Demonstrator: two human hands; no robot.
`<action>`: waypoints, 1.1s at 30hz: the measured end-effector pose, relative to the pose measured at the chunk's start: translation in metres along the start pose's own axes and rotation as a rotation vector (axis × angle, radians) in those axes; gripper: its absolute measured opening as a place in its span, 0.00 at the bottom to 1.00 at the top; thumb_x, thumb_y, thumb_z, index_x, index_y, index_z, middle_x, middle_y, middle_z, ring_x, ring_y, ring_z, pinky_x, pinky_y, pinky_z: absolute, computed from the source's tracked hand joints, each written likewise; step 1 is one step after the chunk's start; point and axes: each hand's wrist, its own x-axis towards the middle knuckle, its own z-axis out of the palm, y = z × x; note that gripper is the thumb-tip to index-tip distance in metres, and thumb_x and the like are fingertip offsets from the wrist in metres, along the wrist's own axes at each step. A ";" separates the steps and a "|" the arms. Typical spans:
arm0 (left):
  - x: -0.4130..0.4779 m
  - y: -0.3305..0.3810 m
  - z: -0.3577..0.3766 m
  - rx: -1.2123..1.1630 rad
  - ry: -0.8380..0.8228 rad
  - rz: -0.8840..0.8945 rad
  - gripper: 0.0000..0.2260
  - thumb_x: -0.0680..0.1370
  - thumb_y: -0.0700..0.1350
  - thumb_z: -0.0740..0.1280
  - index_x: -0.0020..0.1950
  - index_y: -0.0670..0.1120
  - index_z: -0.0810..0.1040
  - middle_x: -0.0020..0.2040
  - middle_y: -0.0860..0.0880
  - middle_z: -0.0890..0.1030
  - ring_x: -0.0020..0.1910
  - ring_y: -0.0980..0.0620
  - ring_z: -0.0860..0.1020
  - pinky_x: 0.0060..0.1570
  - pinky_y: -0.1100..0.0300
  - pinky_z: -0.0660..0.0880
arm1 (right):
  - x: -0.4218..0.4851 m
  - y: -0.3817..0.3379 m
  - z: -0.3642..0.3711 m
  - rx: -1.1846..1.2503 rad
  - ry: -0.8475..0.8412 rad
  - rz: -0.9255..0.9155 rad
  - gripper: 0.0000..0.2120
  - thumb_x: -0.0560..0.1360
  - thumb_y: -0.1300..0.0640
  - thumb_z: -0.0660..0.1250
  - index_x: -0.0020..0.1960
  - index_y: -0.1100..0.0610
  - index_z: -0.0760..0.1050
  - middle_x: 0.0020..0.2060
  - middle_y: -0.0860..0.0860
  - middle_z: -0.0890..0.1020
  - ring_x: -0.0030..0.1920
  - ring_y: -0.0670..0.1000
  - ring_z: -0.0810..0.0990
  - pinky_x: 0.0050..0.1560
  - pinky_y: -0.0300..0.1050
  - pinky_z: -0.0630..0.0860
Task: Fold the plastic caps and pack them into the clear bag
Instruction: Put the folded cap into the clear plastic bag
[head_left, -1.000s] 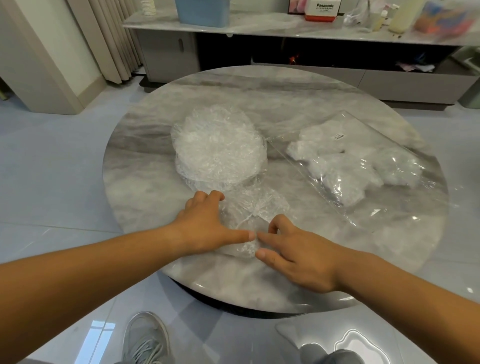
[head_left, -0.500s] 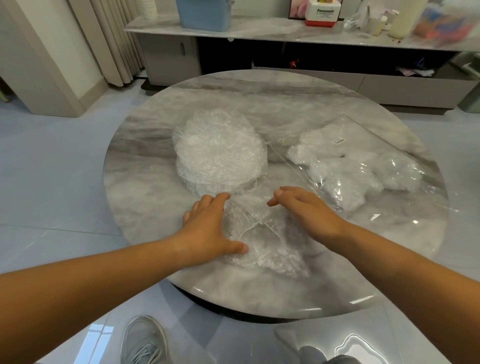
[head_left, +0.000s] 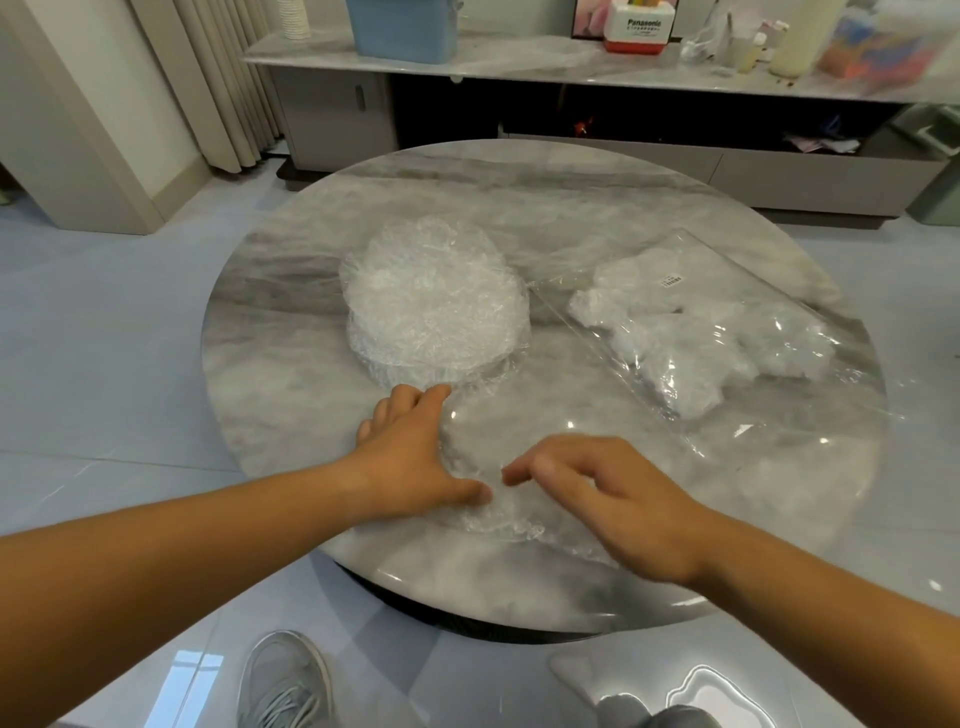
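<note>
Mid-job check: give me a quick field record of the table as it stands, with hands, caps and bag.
surface: round marble table
left hand: flat on the cap being folded, palm down
right hand: over the cap's near edge, fingers curled; contact unclear
unfolded stack: beyond the left hand
clear bag: on the right, holding several folded caps

Bare tabletop (head_left: 291, 364) left, stack of caps (head_left: 434, 299) ahead, clear bag (head_left: 727, 332) blocking right side

Single head-worn wide-angle view, looking forward and steeply down from above the near edge of the round marble desk (head_left: 519, 208). Both forearms enter from the bottom corners at close range; the low cabinet (head_left: 675, 156) behind lies farther off, near the top.
</note>
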 end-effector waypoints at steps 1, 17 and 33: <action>0.001 -0.001 -0.003 0.010 -0.036 0.003 0.55 0.60 0.68 0.77 0.79 0.57 0.52 0.69 0.52 0.60 0.72 0.49 0.60 0.73 0.55 0.59 | -0.006 0.002 0.003 -0.077 -0.038 -0.039 0.27 0.78 0.36 0.54 0.56 0.53 0.84 0.52 0.44 0.85 0.56 0.43 0.81 0.60 0.42 0.74; -0.007 0.004 -0.024 0.049 -0.136 -0.011 0.19 0.72 0.62 0.73 0.52 0.49 0.78 0.44 0.53 0.80 0.44 0.56 0.79 0.47 0.58 0.77 | -0.024 0.010 0.025 -0.515 -0.150 -0.282 0.20 0.82 0.41 0.59 0.64 0.52 0.79 0.60 0.45 0.81 0.61 0.46 0.77 0.64 0.47 0.72; -0.016 0.016 -0.014 -0.746 -0.234 -0.120 0.11 0.76 0.44 0.75 0.45 0.42 0.74 0.30 0.47 0.77 0.27 0.52 0.77 0.30 0.59 0.77 | -0.015 0.012 0.033 -0.673 -0.213 -0.220 0.27 0.82 0.36 0.48 0.71 0.49 0.72 0.70 0.44 0.70 0.67 0.48 0.67 0.68 0.46 0.63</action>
